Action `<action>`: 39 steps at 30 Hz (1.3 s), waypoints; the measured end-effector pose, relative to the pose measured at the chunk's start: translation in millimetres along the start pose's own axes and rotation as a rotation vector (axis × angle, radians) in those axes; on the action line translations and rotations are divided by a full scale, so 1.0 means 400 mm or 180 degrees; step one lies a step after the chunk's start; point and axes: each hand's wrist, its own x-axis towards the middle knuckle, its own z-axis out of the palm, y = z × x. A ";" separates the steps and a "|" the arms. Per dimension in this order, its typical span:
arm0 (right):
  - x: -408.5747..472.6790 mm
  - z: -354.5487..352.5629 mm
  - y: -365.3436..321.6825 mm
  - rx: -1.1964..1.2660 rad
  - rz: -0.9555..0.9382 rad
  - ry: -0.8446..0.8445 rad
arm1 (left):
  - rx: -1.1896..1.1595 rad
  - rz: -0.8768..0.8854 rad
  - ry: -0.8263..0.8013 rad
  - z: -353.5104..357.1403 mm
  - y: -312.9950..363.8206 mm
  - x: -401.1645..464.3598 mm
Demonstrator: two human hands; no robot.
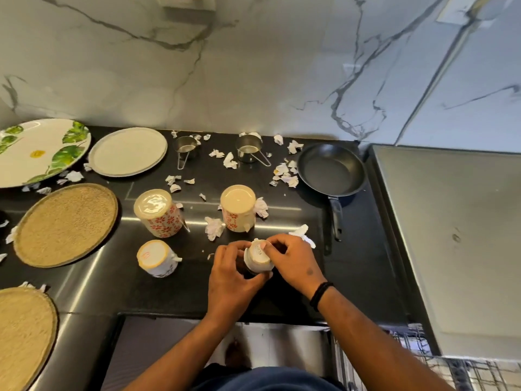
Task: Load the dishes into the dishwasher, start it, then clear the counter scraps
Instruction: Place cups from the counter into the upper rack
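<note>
Both my hands hold a small upturned white cup [258, 259] near the front of the black counter [112, 277]. My left hand [231, 280] wraps its near side and my right hand [293, 261] pinches its base rim. Three more upturned mugs stand close by: a red-flowered mug [159, 213], a cream mug [238, 208] and a small white mug [156, 258]. Crumpled paper scraps [214, 227] lie scattered over the counter. The dishwasher rack [451, 368] shows at the lower right.
A leaf-patterned plate [39, 150], a grey plate [128, 155] and two woven round plates [66, 224] [24, 334] fill the left side. Two steel measuring cups [186, 145] [248, 150] stand at the back. A black frying pan [331, 169] sits at the right, beside a steel surface [451, 221].
</note>
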 end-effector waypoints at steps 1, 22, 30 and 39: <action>-0.013 -0.026 0.010 0.0010 -0.0028 0.0076 | -0.0010 0.0064 -0.0048 0.016 0.021 -0.004; -0.486 -0.646 0.461 0.0197 0.0633 0.1532 | -0.0361 0.0974 -0.1606 0.640 0.502 -0.300; -0.720 -0.725 0.679 0.0739 0.1361 0.2729 | 0.0112 0.1397 -0.2927 0.890 0.565 -0.454; -0.783 -0.632 0.985 0.0964 0.2516 0.2746 | 0.1362 0.1163 -0.4245 1.125 0.498 -0.575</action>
